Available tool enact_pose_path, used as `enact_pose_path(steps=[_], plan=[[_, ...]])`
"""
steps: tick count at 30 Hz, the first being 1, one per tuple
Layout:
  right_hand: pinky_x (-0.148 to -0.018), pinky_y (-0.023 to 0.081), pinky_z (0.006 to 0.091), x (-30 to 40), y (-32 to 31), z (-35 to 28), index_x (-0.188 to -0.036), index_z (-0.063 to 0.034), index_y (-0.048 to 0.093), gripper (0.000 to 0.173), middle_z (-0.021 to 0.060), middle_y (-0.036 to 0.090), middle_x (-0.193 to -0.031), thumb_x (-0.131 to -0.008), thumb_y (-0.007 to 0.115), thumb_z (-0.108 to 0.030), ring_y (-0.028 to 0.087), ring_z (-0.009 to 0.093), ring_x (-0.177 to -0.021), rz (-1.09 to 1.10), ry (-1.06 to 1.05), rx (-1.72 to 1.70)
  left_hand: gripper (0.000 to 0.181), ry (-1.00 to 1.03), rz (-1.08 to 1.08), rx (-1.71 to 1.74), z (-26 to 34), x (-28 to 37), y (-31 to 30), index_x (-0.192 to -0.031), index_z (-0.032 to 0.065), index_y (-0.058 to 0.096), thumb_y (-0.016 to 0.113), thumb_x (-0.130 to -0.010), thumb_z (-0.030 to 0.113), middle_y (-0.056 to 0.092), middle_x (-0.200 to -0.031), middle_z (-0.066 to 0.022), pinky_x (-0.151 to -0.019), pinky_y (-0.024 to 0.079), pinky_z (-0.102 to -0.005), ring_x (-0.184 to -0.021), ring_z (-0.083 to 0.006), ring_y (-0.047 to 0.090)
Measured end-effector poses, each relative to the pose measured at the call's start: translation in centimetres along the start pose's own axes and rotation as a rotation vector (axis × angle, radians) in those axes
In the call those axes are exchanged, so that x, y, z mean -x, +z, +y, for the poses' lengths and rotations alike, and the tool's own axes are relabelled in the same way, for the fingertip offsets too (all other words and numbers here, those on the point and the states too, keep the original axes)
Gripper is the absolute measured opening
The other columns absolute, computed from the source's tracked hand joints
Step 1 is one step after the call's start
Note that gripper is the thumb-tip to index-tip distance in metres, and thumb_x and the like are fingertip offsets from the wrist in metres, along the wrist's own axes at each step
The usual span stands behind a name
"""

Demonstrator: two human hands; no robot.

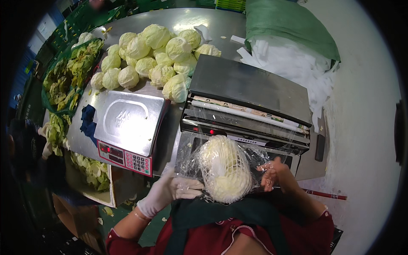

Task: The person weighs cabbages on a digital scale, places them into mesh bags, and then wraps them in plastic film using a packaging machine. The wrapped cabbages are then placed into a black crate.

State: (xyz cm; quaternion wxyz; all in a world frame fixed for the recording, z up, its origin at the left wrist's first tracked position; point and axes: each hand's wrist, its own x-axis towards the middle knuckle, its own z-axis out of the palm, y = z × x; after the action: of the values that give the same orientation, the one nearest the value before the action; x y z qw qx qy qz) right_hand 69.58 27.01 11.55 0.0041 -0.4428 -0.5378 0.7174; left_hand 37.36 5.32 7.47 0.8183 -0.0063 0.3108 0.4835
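Observation:
Close in front of my apron are pale cabbages in a white foam net (228, 169), with clear plastic film (188, 159) stretched over and around them. At their left side my left hand (178, 186), in a white glove, has hold of the film, its fingers straight towards the net. My right hand (272, 173) is bare and holds the film's bunched right side with bent fingers. The film wrapping machine (248, 86) stands just beyond, a white film roll (242, 116) under its dark lid and a red light lit on its front.
A weighing scale (129, 121) stands left of the machine, near a dark blue cloth (88, 119). Many loose cabbages (156, 57) are heaped behind. Foam nets (293, 63) spill from a green sack (290, 25). At far left a co-worker's gloved hand (47, 149) is beside cabbage leaves (55, 134).

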Motion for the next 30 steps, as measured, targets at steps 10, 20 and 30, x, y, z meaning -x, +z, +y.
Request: enact_pose_path(steps=[10,20,30], plan=[[-0.043,0.028,0.0201,-4.1,3.9,-1.8,-0.091,0.0003,0.057,0.021,-0.0019,0.045,-0.055,-0.101,0.049,-0.016,0.037,0.004,-0.046,0.684,-0.705,-0.074,0.039,0.575,0.403,-0.172,-2.8,0.1,3.3,-0.071,0.0114,0.045,0.040,-0.103,0.033,0.043,-0.059,-0.0001,-0.044,0.031,-0.0247,-0.046,-0.0084,0.038],[-0.045,0.034,0.0260,-8.6,3.5,4.4,-0.089,-0.0016,0.063,0.021,0.0043,0.050,-0.052,-0.097,0.053,-0.018,0.048,0.011,-0.046,0.734,-0.610,0.396,0.029,0.495,0.526,-0.020,-9.1,1.6,-5.2,-0.085,0.0098,0.053,0.046,-0.101,0.033,0.049,-0.061,0.0035,-0.041,0.033,-0.0205,-0.043,-0.0063,0.040],[-0.051,0.053,0.0336,-14.5,14.9,0.6,-0.103,-0.0088,0.064,0.026,0.0097,0.068,-0.083,-0.079,0.068,-0.019,0.067,0.027,-0.060,0.306,-1.422,0.696,0.040,0.781,0.244,0.072,-7.3,-4.4,-3.5,-0.133,-0.0006,0.048,0.046,-0.099,0.022,0.059,-0.125,-0.0124,-0.095,0.050,-0.0380,-0.110,-0.0221,0.061]])
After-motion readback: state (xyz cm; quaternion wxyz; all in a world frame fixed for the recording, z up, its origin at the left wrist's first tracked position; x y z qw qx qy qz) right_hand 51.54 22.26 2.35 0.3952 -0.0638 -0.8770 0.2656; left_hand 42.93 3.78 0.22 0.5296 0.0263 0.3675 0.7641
